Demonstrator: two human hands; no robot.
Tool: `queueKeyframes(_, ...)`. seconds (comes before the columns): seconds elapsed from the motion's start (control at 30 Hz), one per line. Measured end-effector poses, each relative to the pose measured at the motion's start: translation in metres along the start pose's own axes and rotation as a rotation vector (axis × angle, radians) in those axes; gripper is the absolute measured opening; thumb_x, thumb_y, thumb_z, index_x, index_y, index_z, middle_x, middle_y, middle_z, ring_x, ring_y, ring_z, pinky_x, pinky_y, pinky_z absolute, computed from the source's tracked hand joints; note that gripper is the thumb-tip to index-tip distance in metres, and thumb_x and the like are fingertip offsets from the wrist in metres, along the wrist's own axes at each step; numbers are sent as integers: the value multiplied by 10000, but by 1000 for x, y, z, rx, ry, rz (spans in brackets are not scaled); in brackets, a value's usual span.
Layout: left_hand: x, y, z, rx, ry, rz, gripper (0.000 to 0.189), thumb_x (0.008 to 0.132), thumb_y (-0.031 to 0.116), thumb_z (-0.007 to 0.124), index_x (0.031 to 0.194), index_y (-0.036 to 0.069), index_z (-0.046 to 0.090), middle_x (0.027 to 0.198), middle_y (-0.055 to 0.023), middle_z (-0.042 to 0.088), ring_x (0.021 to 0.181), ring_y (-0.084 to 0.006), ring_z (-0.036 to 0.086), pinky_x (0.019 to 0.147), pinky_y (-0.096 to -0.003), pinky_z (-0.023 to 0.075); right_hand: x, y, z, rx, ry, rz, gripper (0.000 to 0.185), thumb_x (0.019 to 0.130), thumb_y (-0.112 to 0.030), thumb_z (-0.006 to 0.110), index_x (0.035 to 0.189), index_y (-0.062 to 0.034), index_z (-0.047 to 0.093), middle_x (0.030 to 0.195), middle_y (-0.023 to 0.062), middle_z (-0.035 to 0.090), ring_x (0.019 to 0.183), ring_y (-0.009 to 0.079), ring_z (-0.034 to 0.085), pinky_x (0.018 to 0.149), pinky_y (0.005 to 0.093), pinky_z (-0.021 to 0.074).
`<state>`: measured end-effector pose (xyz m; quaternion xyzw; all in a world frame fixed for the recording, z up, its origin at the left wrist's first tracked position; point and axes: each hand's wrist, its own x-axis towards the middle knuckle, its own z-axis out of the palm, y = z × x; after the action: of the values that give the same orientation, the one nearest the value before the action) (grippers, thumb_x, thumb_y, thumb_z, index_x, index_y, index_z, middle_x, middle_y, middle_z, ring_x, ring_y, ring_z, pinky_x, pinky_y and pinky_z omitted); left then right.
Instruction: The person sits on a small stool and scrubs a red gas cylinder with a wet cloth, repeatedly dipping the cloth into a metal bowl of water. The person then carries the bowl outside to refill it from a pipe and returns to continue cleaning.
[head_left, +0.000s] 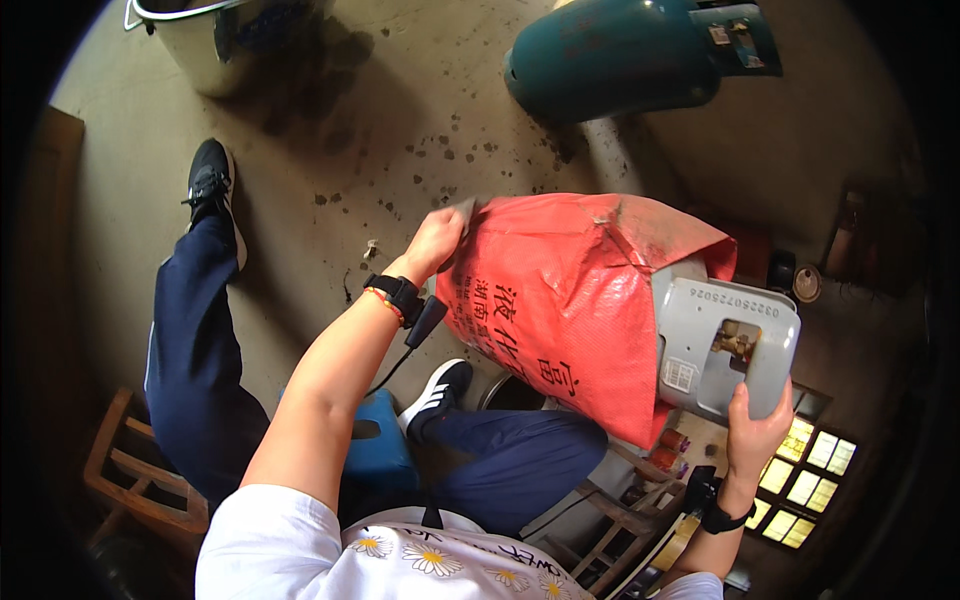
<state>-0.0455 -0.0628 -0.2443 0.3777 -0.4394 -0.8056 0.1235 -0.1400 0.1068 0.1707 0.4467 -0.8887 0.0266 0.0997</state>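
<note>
A grey gas cylinder lies tilted across my front, its body inside a red woven plastic sack (555, 292) that bears writing. From the sack's open right end sticks the cylinder's grey metal collar (686, 330), with a brass valve (733, 343) visible through its cutout. My right hand (759, 424) grips the collar's lower edge, thumb on the near face. At the sack's left end, my left hand (439, 236) clutches a bunched edge of the material. The cylinder's body and base are hidden by the sack.
A green gas cylinder (615, 64) lies on the stained concrete floor (322, 150) ahead. A large bucket (202, 52) stands at the upper left. Near my legs are a blue plastic stool (379, 442) and a wooden chair frame (142, 472). Wooden furniture (622, 517) stands at lower right.
</note>
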Motion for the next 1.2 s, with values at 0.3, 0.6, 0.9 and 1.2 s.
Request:
queueKeyframes(0.3,-41,170,76,500,-489,919,366,960,209,397,1298,96,482,1368,-140,430,1310,-243,357,1073,-324,294,3,-4,-1,-25,24,-71,348,695,-100,664,966,72,531,754,172,621,648,295,624,620,354,491)
queueKeyframes(0.6,-57,79,54,228,-205,532,370,971,289,379,1219,36,488,984,-146,565,941,-184,501,860,-306,400,7,-9,-2,50,15,-50,268,699,-105,674,890,39,555,718,178,629,652,317,641,593,353,493)
queueKeyframes(0.9,-100,19,24,260,-151,247,309,899,225,428,770,-46,501,652,-143,515,634,-216,527,603,-365,435,23,-4,-12,388,-280,78,271,743,-162,699,915,28,613,731,69,644,639,148,593,642,289,484)
queueKeyframes(1.2,-134,30,78,68,201,291,285,883,198,412,797,-41,541,782,-281,579,767,-413,591,699,-440,459,35,-10,-3,267,-263,98,211,723,-149,656,772,52,616,658,74,624,572,131,559,544,276,446)
